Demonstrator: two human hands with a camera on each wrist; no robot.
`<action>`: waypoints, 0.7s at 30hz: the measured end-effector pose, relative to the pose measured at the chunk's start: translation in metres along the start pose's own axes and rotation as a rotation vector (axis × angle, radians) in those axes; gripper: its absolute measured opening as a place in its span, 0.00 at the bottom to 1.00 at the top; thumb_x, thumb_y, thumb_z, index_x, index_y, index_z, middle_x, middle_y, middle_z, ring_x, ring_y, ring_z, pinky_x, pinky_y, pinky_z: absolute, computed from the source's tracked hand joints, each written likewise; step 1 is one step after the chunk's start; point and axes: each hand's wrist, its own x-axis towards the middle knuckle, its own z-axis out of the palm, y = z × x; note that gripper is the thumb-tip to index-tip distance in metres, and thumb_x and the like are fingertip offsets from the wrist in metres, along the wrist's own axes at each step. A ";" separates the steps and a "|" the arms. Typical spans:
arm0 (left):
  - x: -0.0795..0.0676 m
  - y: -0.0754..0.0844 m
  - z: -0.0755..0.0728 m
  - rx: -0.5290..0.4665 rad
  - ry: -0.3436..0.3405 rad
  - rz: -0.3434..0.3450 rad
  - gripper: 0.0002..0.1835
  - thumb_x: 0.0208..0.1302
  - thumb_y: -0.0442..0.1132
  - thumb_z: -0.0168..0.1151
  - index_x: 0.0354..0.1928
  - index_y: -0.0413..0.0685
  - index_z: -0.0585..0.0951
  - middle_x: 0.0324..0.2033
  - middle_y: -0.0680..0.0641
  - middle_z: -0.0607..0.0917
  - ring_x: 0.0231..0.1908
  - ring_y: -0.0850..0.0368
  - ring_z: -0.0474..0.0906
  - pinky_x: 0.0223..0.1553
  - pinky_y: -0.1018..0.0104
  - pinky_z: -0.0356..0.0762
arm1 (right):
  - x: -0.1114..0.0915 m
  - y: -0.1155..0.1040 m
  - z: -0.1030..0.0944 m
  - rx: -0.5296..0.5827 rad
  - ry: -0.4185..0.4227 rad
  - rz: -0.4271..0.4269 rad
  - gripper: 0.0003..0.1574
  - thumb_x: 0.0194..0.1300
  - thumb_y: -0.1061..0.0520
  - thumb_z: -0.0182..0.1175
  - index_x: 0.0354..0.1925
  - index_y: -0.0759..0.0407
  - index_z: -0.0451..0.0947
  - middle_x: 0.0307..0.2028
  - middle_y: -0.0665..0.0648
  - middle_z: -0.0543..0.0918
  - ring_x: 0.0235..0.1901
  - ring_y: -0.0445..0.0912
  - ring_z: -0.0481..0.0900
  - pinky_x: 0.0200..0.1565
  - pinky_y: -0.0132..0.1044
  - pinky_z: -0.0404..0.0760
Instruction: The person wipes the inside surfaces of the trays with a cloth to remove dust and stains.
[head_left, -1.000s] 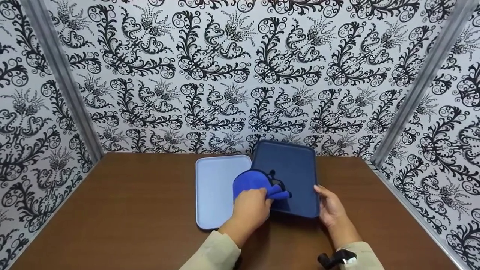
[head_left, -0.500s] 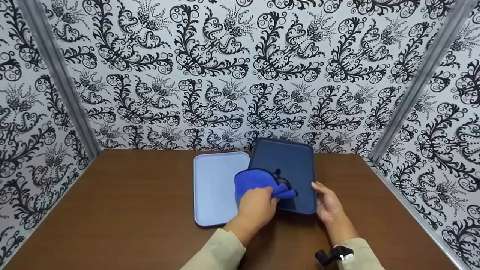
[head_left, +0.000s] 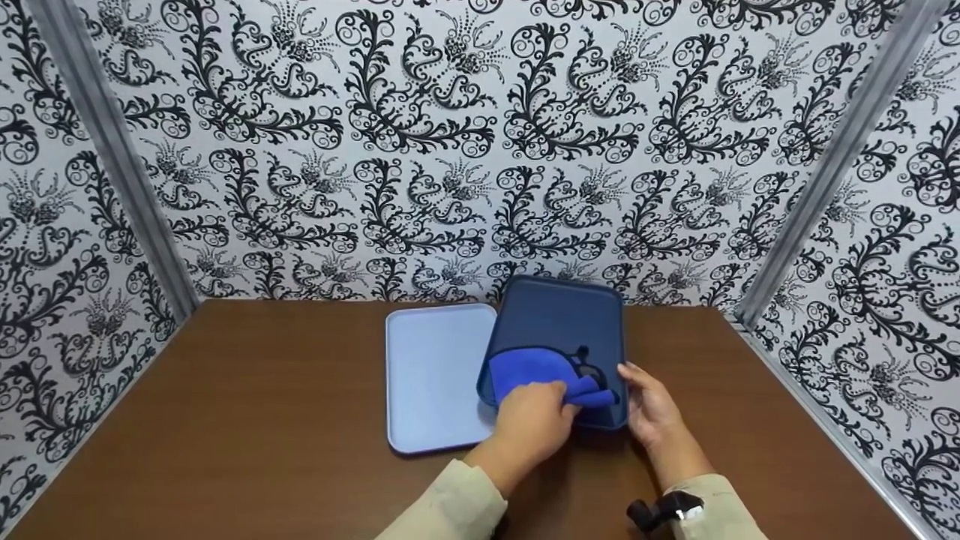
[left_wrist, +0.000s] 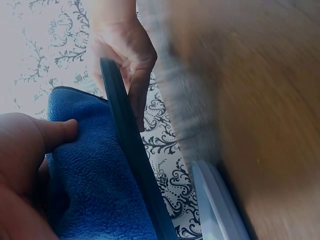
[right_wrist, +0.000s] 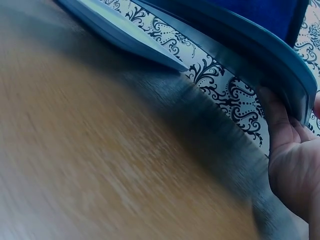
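Observation:
A dark blue tray (head_left: 562,311) is tilted up off the table, its right edge gripped by my right hand (head_left: 656,409). In the right wrist view, fingers of the right hand (right_wrist: 295,155) reach under the tray (right_wrist: 240,30) near its corner. My left hand (head_left: 532,424) pinches a bright blue cloth (head_left: 529,367) with dark edging against the tray's face. Bunched folds of the cloth stick out beyond the fingers. The left wrist view shows the left thumb (left_wrist: 62,134) on top of the fluffy cloth (left_wrist: 100,170), with the tray's rim (left_wrist: 125,115) alongside.
A light blue tray (head_left: 435,375) lies flat on the brown wooden table (head_left: 285,405), left of the dark one and partly overlapped by it. Patterned walls (head_left: 420,150) stand behind and at both sides. A black wrist device (head_left: 667,511) sits on the right sleeve.
My left hand has moved right with the cloth, from the dark tray's left edge across onto its lower face. The right hand keeps its grip and the dark tray has barely shifted.

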 end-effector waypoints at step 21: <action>0.000 0.014 0.010 0.059 -0.050 0.079 0.12 0.73 0.52 0.62 0.41 0.54 0.87 0.35 0.52 0.91 0.37 0.53 0.86 0.43 0.57 0.85 | -0.002 0.001 -0.004 -0.086 -0.055 0.054 0.06 0.80 0.58 0.49 0.46 0.50 0.73 0.36 0.48 0.88 0.36 0.40 0.87 0.43 0.32 0.87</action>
